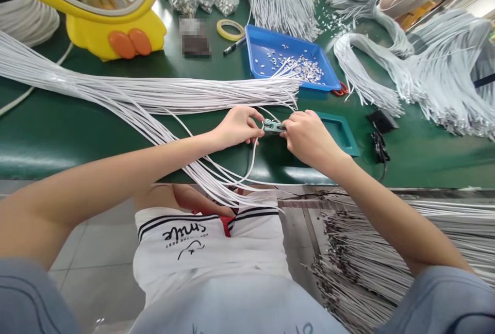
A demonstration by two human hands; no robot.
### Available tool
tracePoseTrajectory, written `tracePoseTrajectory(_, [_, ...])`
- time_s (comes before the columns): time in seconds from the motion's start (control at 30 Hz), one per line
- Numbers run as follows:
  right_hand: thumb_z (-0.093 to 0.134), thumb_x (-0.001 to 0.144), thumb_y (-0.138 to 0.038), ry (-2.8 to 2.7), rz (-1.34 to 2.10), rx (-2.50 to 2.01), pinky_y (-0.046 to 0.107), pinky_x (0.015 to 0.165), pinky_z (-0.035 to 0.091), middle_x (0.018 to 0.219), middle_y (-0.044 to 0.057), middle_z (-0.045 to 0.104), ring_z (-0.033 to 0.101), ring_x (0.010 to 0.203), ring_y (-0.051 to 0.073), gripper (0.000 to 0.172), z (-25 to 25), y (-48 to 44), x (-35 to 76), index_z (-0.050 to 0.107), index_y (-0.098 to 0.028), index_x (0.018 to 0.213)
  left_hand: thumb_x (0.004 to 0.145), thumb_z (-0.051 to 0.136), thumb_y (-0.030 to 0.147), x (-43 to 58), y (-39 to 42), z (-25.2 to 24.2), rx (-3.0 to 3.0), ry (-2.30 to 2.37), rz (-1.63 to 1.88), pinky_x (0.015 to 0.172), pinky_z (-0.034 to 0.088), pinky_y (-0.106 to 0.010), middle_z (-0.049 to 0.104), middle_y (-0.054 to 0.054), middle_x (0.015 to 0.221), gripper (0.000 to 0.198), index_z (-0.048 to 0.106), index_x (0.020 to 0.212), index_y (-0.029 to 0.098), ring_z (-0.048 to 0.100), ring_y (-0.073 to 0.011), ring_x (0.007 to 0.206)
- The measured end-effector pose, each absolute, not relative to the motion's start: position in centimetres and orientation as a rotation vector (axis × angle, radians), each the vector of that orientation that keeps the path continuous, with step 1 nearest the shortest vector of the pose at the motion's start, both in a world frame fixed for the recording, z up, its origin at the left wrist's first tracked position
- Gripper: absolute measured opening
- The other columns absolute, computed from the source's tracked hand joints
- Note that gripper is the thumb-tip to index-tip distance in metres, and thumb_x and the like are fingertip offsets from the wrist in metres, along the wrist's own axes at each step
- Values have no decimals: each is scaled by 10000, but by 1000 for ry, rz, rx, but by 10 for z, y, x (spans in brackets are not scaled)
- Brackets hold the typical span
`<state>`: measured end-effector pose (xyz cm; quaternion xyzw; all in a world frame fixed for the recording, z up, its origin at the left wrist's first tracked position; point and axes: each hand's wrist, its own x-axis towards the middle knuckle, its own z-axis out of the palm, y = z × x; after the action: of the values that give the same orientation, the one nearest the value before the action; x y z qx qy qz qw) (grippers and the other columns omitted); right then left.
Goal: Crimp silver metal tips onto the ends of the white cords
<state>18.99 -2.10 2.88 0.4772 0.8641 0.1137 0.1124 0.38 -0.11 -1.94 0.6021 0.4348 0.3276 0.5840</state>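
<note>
My left hand (236,127) pinches a thin white cord (253,156) that loops down over the table's front edge. My right hand (307,135) is closed around a small grey-green crimping tool (274,127), whose jaws meet the cord's end between my two hands. A long bundle of white cords (154,94) stretches across the green table (77,133) from the left and reaches the blue tray (263,50), which holds several small metal tips (305,68).
A yellow duck-shaped fan (116,19) stands at the back left. Tape roll (230,29), pen, teal tray (342,130) and black clip (381,120) lie nearby. More cord bundles (444,76) pile up on the right and hang below the table edge (386,251).
</note>
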Motion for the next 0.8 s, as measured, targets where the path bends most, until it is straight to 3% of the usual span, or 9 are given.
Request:
tracePoseTrajectory(0.23, [492, 876, -134, 2536, 312, 1399, 410, 813, 390, 866, 188, 716, 643, 896, 306, 232, 28, -23, 189, 711, -65, 844, 709, 705, 50, 6, -2, -23, 1413, 1043, 789, 432, 444, -186, 672, -20, 543, 224, 632, 919, 79, 571, -98, 410])
tracePoseTrajectory(0.43, [480, 920, -252, 2659, 130, 1514, 531, 1063, 331, 1091, 162, 713, 607, 1113, 311, 295, 29, -17, 204, 690, -101, 1061, 719, 700, 49, 7, -2, -24, 1413, 1017, 807, 439, 461, -190, 665, -12, 546, 212, 606, 903, 96, 586, -104, 424])
tracePoseTrajectory(0.6, [364, 939, -221, 2663, 55, 1725, 474, 943, 451, 1131, 172, 717, 605, 1063, 320, 420, 28, -4, 221, 676, -76, 1182, 729, 683, 43, 5, -1, -25, 1420, 987, 808, 462, 471, -187, 661, -8, 546, 197, 594, 893, 106, 606, -108, 447])
tracePoseTrajectory(0.8, [350, 916, -161, 2678, 31, 1796, 465, 909, 473, 1065, 156, 733, 609, 1016, 313, 450, 24, -1, 228, 646, -76, 1244, 722, 677, 48, 4, -2, -25, 1438, 985, 827, 467, 472, -185, 668, -9, 549, 205, 625, 917, 88, 584, -93, 433])
